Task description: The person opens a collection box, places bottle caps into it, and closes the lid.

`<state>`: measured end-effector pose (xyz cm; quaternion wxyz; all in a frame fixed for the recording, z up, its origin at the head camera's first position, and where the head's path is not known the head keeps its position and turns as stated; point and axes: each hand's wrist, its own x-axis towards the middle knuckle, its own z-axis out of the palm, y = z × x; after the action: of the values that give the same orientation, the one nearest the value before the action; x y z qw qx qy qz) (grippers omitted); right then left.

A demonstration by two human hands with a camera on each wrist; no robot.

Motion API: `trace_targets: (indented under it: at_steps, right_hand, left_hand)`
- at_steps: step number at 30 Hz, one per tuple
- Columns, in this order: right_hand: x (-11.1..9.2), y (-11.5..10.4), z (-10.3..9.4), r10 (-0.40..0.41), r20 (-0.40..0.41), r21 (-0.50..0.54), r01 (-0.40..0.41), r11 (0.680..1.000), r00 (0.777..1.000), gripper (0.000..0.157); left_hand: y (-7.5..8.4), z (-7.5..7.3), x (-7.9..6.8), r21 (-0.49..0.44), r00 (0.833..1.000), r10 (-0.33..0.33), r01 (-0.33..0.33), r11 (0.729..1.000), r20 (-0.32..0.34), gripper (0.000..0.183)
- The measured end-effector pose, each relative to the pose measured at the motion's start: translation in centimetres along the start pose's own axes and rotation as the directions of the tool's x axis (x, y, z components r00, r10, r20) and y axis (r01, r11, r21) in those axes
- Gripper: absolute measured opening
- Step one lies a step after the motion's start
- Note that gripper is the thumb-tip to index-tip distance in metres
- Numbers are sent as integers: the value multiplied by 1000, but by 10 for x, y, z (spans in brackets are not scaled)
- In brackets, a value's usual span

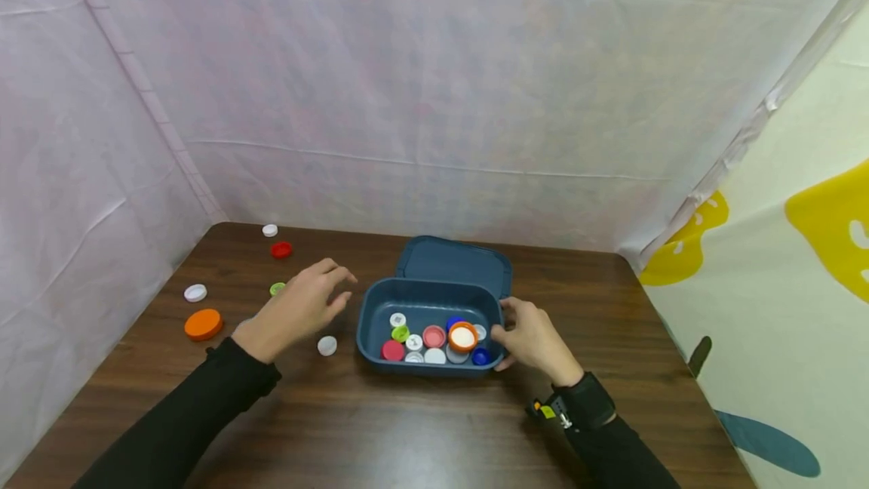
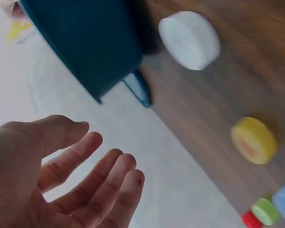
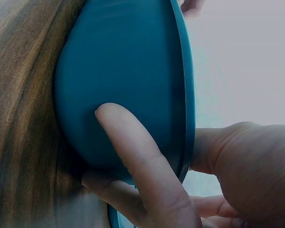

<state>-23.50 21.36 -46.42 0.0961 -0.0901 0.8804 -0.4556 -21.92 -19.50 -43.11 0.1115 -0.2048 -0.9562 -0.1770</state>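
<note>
A dark blue plastic box (image 1: 428,370) stands on the table with several bottle caps inside, white, red, green, blue and orange. My right hand (image 1: 536,338) grips its right end. In the right wrist view, fingers (image 3: 137,156) lie along the outer wall of the box (image 3: 118,57) while the thumb goes over the rim. To the left of the box, my left hand (image 1: 299,312) hovers above the table with loosely bent fingers and holds nothing. A white cap (image 1: 327,345) lies between that hand and the box. The left wrist view also has a yellow cap (image 2: 254,140).
A blue lid (image 1: 455,262) lies behind the box. On the table's left side are an orange cap (image 1: 204,324), a white cap (image 1: 195,293), a red cap (image 1: 281,250), a green cap (image 1: 277,288) and a small white cap (image 1: 270,230). White cloth (image 1: 421,96) hangs behind the table.
</note>
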Motion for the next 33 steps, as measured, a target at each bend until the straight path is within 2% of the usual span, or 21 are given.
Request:
trace_targets:
  at_steps: [4,9,13,19,22,29,33]
  right_hand:
    - [0,-1,1,5,-3,-3,-5,1000,1000,63]
    - [0,-2,1,5,-7,-8,-5,1000,1000,63]
    - [-1,-2,1,0,-4,-6,0,1000,1000,63]
    - [-1,-2,2,1,-7,-6,-1,1000,1000,63]
    - [0,-3,1,4,-8,-5,-4,1000,1000,63]
    - [0,-4,1,9,-10,-8,-9,1000,1000,63]
    - [-1,-4,2,1,-11,-11,-1,1000,1000,62]
  left_hand:
    - [-10,3,-10,-13,999,-3,4,1000,45,25]
    - [-11,10,-24,-46,989,-4,10,999,146,27]
    - [-10,13,-32,-67,973,-2,18,998,230,31]
    - [-10,15,-37,-43,943,-45,63,997,331,36]
    - [-9,14,-37,-25,937,-44,56,998,346,35]
    - [-11,17,-37,-32,945,-5,17,999,326,25]
    - [-11,18,-37,-43,946,-7,22,999,325,24]
